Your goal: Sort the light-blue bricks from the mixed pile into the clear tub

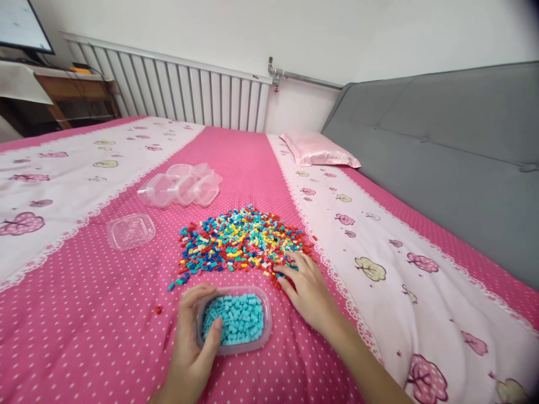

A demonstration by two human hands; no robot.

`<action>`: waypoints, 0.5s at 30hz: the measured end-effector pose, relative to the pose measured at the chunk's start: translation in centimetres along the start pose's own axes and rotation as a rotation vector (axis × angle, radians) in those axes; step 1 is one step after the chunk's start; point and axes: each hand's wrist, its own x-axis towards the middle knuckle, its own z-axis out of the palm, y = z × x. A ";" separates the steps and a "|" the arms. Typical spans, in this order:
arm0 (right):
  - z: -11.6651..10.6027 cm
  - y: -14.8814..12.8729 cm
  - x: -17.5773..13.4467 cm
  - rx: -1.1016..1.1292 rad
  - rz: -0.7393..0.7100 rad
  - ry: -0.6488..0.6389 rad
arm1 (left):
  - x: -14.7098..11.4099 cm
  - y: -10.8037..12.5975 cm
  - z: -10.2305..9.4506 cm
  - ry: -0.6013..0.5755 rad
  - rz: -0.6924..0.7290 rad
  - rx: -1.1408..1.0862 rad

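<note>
My left hand is closed around the left side of a clear plastic container, its thumb over the rim and on the contents. Inside lie many small turquoise building bricks. Just beyond the container spreads a heap of mixed small building bricks in red, blue, yellow, white, green and turquoise. My right hand reaches to the heap's near right edge, fingers spread and fingertips at the bricks. Nothing shows held in it, though its fingertips partly cover the bricks beneath.
A clear lid lies left of the heap, with several clear empty containers behind it. One red brick lies apart on the pink dotted bedspread. A pink pillow rests by the grey headboard; a radiator stands behind.
</note>
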 end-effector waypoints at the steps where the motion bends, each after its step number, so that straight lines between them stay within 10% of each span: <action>1: -0.1 0.0 0.0 -0.018 0.007 -0.003 | 0.0 0.0 0.0 -0.001 -0.002 -0.002; 15: 0.0 0.8 0.2 -0.046 0.009 -0.010 | 0.0 0.0 -0.1 0.011 -0.014 0.017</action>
